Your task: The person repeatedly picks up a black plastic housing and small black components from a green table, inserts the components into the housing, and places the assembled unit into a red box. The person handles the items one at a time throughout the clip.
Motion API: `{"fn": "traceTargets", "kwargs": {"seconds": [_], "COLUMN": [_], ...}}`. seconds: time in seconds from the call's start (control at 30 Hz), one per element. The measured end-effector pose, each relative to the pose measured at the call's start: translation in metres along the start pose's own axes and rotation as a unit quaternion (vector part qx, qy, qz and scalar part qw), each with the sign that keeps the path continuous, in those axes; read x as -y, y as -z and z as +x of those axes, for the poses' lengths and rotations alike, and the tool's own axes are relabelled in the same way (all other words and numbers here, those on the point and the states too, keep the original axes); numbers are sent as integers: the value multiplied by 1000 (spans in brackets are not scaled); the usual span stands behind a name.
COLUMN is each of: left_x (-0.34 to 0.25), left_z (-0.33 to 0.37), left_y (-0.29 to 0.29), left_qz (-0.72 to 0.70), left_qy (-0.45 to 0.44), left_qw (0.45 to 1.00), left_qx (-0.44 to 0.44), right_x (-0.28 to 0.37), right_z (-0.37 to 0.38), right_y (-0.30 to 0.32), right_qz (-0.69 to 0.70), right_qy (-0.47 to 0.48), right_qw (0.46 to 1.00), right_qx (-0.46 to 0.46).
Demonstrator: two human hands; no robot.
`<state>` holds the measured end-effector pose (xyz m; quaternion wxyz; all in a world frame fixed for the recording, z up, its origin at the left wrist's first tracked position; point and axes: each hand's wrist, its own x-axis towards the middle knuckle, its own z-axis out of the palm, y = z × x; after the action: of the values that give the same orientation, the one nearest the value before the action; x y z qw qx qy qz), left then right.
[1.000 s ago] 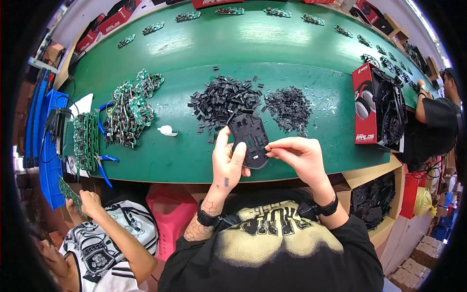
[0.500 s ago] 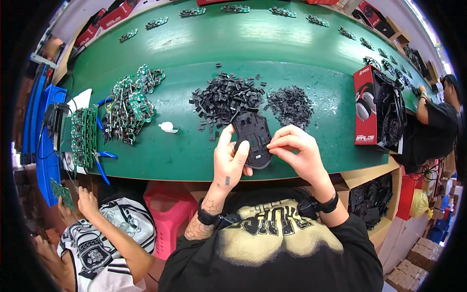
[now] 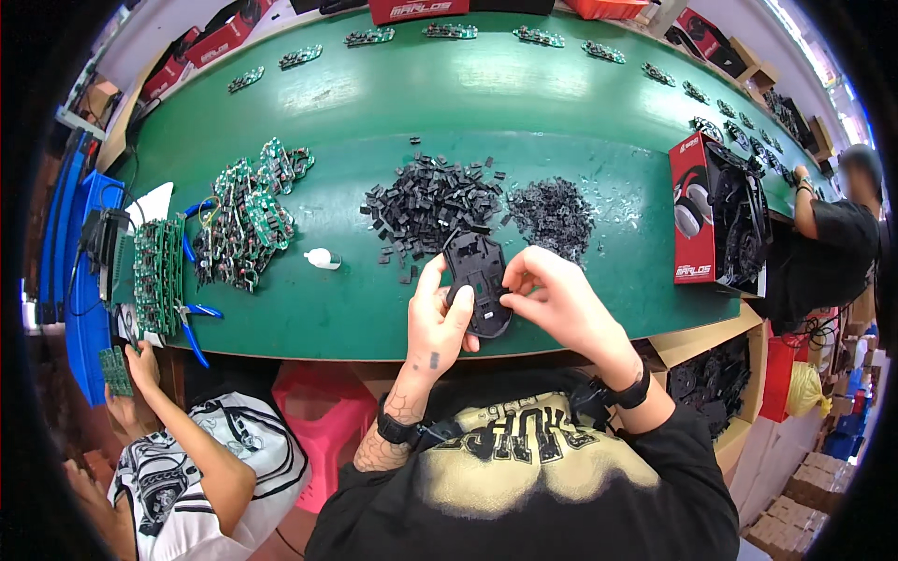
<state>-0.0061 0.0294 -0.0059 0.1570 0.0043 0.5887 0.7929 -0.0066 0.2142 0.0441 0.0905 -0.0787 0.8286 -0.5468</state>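
My left hand (image 3: 435,323) holds a black plastic mouse shell (image 3: 482,266), its inner side up, with the thumb lying over the near left part. My right hand (image 3: 552,290) is at the shell's right edge, thumb and forefinger pinched together; whatever may be between the fingertips is too small to make out. Just beyond the shell lies a heap of small black rectangular pieces (image 3: 421,206). To its right is a second heap of finer black parts (image 3: 552,215). Both heaps rest on the green work surface (image 3: 374,323).
To the left are a white bottle (image 3: 323,258), heaped circuit boards (image 3: 248,224), a board stack (image 3: 157,276) and blue-handled pliers (image 3: 192,335). A red box (image 3: 692,215) of black parts stands right. Boards line the far belt (image 3: 449,31). Co-workers sit left (image 3: 201,467) and right (image 3: 814,243).
The whole view has shifted slightly. The shell is turned a little more upright, and my right hand stays pinched at its edge. The left co-worker's hands and green board have shifted.
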Motion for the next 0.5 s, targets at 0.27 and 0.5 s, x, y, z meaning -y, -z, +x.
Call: {"fn": "traceTargets", "kwargs": {"seconds": [0.27, 0.5], "left_x": [-3, 5], "left_z": [5, 6], "left_y": [-3, -6], "left_qz": [-62, -77], "left_qy": [-50, -84], "left_qw": [997, 992], "left_qx": [-13, -55], "right_x": [-27, -32], "right_z": [60, 67], "right_y": [34, 29], "right_qz": [-247, -331], "right_qy": [204, 170], "right_qw": [942, 928], "right_qx": [-96, -32]}}
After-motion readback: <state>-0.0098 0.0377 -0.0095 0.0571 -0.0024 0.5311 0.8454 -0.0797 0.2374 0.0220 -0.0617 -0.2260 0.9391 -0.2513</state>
